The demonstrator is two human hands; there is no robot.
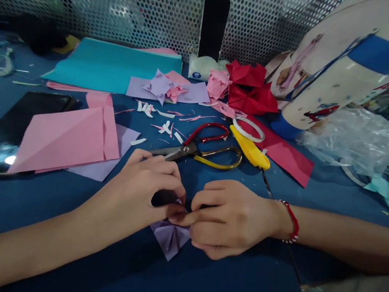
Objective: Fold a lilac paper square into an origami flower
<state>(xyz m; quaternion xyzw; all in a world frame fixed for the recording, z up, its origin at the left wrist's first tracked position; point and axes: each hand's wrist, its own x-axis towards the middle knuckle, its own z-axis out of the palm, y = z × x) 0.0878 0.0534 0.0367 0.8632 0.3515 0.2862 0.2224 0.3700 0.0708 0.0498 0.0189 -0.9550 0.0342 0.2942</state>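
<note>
A small purple folded paper (170, 241) with creases fanning toward its lower point lies on the blue tabletop. My left hand (148, 183) comes over its upper left part, thumb and fingertips closed on the paper. From the right, my right hand (229, 219) presses its curled fingers on the same piece, the thumb and index meeting the left thumb. The paper's upper part is mostly hidden under the fingers. Just beyond my hands lie scissors (187, 150) with one red and one yellow handle loop, blades pointing left. A yellow cutter (250, 148) rests beside them.
Pink paper (67, 139) overlaps a dark phone (11, 123) at left. Behind are blue sheets (118, 66), a purple folded star (157, 86), red folded paper (251, 93), a tape roll (248, 128) and an upright phone (213, 27). A white-and-blue bottle (334, 89) and clear plastic (357, 136) stand right.
</note>
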